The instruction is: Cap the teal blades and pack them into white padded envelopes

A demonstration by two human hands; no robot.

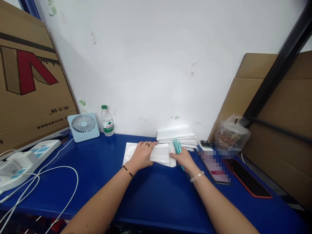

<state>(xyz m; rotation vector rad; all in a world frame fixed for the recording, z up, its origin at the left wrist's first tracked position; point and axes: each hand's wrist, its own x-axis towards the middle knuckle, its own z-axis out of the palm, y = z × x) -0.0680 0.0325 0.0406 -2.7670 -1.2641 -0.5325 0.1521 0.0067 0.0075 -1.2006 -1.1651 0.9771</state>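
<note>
A flat white packet (pixel 161 152), glossy like plastic film, lies on the blue tabletop. My left hand (pixel 142 154) rests over its left part, gripping it with thumb and fingers bent. In my right hand (pixel 184 159) is a bunch of thin teal sticks (pixel 177 146), upright and slightly tilted; their exact kind is too small to tell. The right thumb touches the packet's right end. Just behind, against the wall, sits a stack of similar white packets (pixel 176 134).
A blue fan (pixel 84 126), a water bottle (pixel 107 122) and a power strip (pixel 44 152) with loose white cables stand left. To the right lie two phones, one blurred (pixel 215 167) and one red-edged (pixel 252 178), near a bagged cup (pixel 231 133). Cardboard (pixel 246 78) leans at the side.
</note>
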